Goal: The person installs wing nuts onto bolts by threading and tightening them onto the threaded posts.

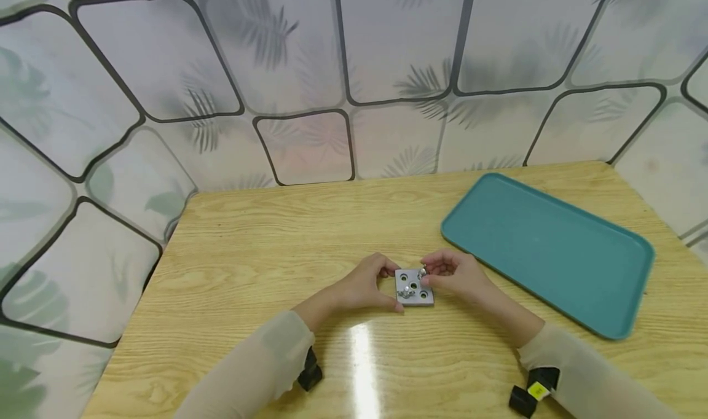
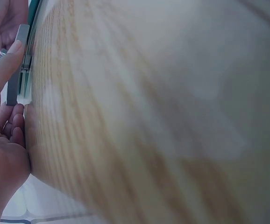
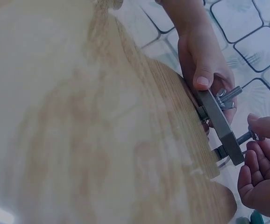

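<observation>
A square grey metal plate (image 1: 416,292) with several holes stands slightly above the wooden table on bolt heads (image 3: 221,152) beneath it. My left hand (image 1: 362,284) grips its left side, thumb on the near edge and fingers at the far one. Near the plate's front left corner, a wing nut (image 1: 406,292) sits on an upright threaded bolt (image 3: 232,94). At the far right corner, my right hand (image 1: 456,276) pinches a second wing nut (image 1: 423,272) on another bolt (image 3: 244,137) between thumb and fingers, which partly hide it.
A teal tray (image 1: 553,247) lies on the right side of the wooden table (image 1: 287,234), just beyond my right forearm. Patterned cloth (image 1: 398,44) hangs behind the table and along its sides. Black wrist cameras (image 1: 310,371) sit at both sleeves.
</observation>
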A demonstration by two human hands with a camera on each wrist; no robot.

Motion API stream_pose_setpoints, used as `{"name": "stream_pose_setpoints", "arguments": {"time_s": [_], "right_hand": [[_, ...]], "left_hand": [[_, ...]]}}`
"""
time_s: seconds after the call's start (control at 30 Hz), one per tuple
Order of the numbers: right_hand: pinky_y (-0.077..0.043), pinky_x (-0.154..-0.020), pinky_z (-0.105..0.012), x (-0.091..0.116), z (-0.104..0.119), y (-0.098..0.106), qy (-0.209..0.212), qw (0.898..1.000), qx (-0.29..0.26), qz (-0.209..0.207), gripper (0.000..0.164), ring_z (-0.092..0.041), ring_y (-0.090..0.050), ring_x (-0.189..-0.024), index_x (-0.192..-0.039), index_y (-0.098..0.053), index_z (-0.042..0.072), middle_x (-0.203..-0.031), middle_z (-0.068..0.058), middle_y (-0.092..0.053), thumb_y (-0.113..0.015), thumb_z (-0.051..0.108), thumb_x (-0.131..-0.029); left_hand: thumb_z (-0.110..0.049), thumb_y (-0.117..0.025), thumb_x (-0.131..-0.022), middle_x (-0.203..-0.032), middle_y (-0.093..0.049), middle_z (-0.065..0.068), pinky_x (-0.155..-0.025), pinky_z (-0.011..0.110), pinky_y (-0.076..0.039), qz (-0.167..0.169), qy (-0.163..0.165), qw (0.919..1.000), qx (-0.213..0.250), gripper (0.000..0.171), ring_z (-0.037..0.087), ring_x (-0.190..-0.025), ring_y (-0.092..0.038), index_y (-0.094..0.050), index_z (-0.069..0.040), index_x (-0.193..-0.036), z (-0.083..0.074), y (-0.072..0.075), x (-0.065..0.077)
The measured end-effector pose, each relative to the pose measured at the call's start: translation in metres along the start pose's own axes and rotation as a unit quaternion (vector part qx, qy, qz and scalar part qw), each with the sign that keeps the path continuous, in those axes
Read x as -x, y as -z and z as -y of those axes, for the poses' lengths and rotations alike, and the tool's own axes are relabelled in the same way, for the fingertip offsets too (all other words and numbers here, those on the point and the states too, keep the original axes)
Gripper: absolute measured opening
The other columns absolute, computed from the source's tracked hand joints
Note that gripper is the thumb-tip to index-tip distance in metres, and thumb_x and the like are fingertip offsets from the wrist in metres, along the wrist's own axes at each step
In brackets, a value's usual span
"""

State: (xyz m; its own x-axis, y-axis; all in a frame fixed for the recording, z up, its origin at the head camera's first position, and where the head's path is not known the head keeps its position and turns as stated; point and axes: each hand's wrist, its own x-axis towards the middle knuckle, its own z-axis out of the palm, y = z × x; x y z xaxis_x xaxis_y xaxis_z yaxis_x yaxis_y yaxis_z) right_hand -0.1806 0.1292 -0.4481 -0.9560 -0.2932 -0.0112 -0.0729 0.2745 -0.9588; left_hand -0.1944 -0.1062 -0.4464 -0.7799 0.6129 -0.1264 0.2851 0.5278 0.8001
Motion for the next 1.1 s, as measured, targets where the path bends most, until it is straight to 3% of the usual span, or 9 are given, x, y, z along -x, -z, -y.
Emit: {"name": "stream_pose_setpoints", "arguments": {"time_s": [0.43, 0.73, 1.1], "right_hand": [[-0.050, -0.070, -0.021, 0.004, 0.000, -0.001, -0.008, 1.000, 0.002, 0.001, 0.031, -0.007, -0.060, -0.077, -0.101, -0.062, -0.008, -0.091, -0.012, -0.066, -0.076, 0.005, -0.077], [-0.050, -0.068, -0.021, 0.011, 0.001, 0.000, -0.009, 1.000, -0.001, 0.000, 0.027, -0.007, -0.060, -0.075, -0.098, -0.063, -0.008, -0.090, -0.016, -0.067, -0.075, 0.005, -0.078], [-0.047, -0.065, -0.020, 0.013, 0.003, 0.001, -0.050, 0.998, 0.010, -0.033, 0.018, -0.006, -0.058, -0.074, -0.096, -0.065, -0.003, -0.091, -0.009, -0.068, -0.069, 0.009, -0.084]], "left_hand": [[-0.030, -0.087, -0.066, -0.107, -0.050, -0.004, -0.088, 0.023, -0.039, 0.005, 0.007, 1.0000, -0.005, 0.065, 0.010, -0.098, -0.045, -0.055, -0.010, -0.119, 0.001, 0.000, -0.001], [-0.029, -0.087, -0.066, -0.107, -0.051, -0.003, -0.088, 0.024, -0.039, 0.002, 0.003, 1.0000, -0.005, 0.064, 0.010, -0.098, -0.046, -0.055, -0.010, -0.118, 0.002, 0.001, -0.002], [-0.027, -0.087, -0.065, -0.107, -0.051, -0.003, -0.089, 0.024, -0.039, 0.001, 0.009, 1.0000, -0.001, 0.064, 0.011, -0.098, -0.046, -0.056, -0.009, -0.118, 0.000, 0.000, -0.001]]}}
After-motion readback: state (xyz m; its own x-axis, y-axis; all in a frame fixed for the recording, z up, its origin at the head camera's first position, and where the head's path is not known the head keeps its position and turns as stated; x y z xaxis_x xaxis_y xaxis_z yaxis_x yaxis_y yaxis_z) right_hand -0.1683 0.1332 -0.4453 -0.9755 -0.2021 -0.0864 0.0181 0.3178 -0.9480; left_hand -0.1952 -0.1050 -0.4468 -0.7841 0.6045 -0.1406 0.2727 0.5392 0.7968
